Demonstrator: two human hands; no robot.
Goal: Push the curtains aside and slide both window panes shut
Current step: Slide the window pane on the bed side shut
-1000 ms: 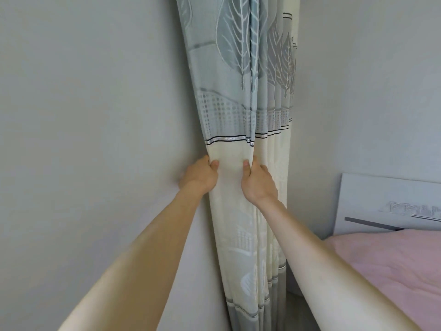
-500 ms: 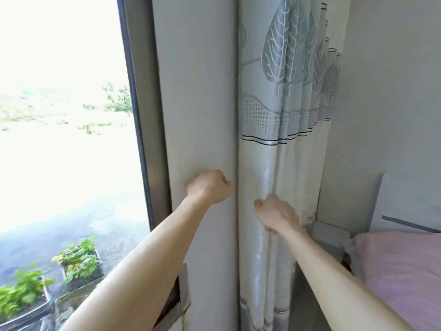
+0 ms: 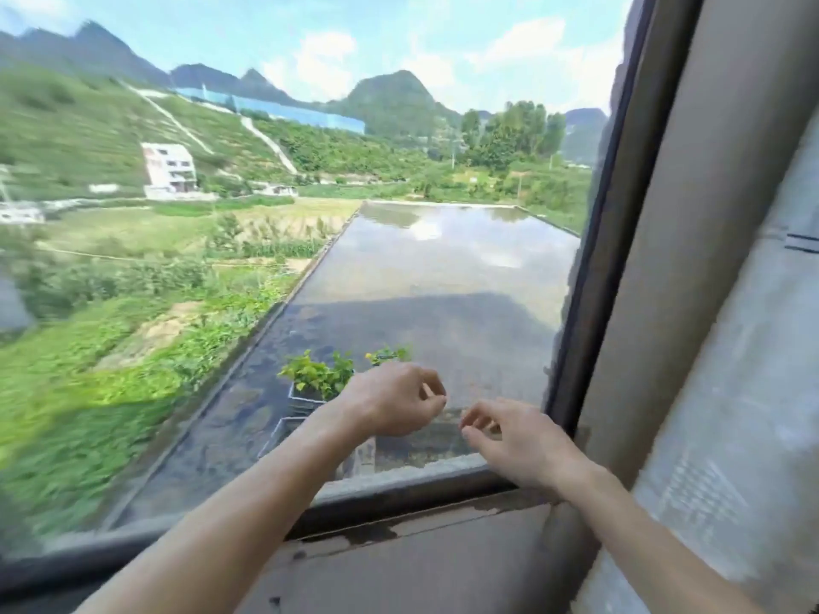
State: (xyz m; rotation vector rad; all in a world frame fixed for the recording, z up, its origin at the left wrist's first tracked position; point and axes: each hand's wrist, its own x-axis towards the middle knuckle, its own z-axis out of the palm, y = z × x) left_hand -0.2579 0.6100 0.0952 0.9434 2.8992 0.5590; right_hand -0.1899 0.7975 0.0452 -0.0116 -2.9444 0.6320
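Both the left hand (image 3: 394,403) and right hand (image 3: 518,440) hover over the sill (image 3: 399,485), fingers loosely curled (holding nothing). A sliding pane could snag the curtain (image 3: 744,414) beside the frame (image 3: 589,303).

Bright daylight, motion blur, wide-angle edge distortion

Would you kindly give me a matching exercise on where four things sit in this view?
Things: 1 left hand; 2 right hand; 3 curtain; 4 white building.
Places: A far right edge of the view; B distant hillside, upper left; C in front of the green plants; D near the lower right corner of the window frame.
Pairs: 1-C; 2-D; 3-A; 4-B.
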